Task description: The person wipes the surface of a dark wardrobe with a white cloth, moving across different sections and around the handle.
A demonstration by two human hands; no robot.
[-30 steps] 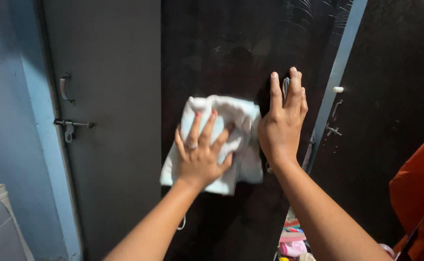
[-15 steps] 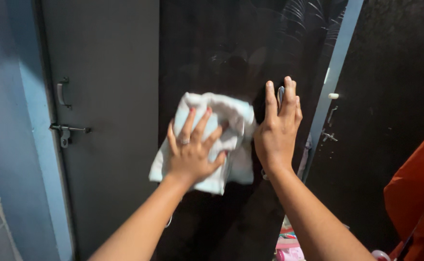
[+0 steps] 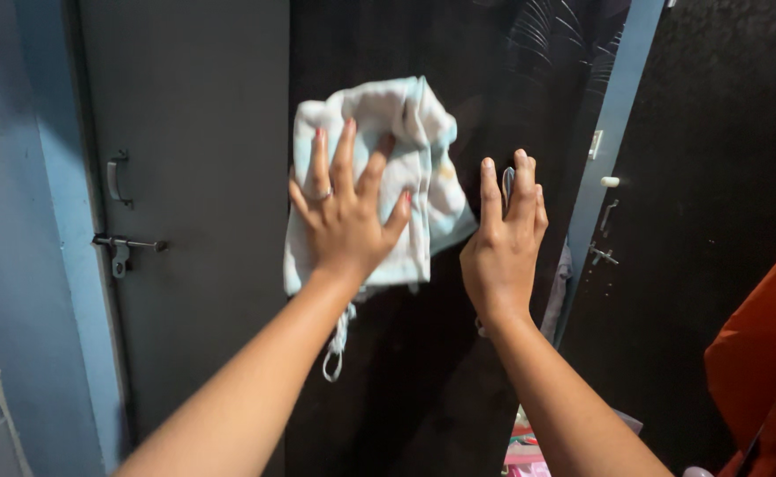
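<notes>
My left hand [image 3: 346,221] presses a white cloth [image 3: 406,124] with pale blue edges flat against a glossy black door [image 3: 406,397], fingers spread, a ring on one finger. The cloth bunches above and to the right of the hand, and a string hangs below it. My right hand [image 3: 503,247] lies flat on the same door just right of the cloth, fingers together and pointing up. A small silvery fitting [image 3: 507,181] shows between its fingers.
A grey door [image 3: 202,132] with a handle [image 3: 116,177] and a slide latch [image 3: 123,247] stands to the left, beside a blue wall [image 3: 17,221]. A pale blue frame [image 3: 613,115] runs at right, with orange fabric [image 3: 768,362] beyond it and pink items [image 3: 525,450] below.
My left hand has slid the cloth up the black door and slightly to the right. The right hand stays flat on the door in about the same place.
</notes>
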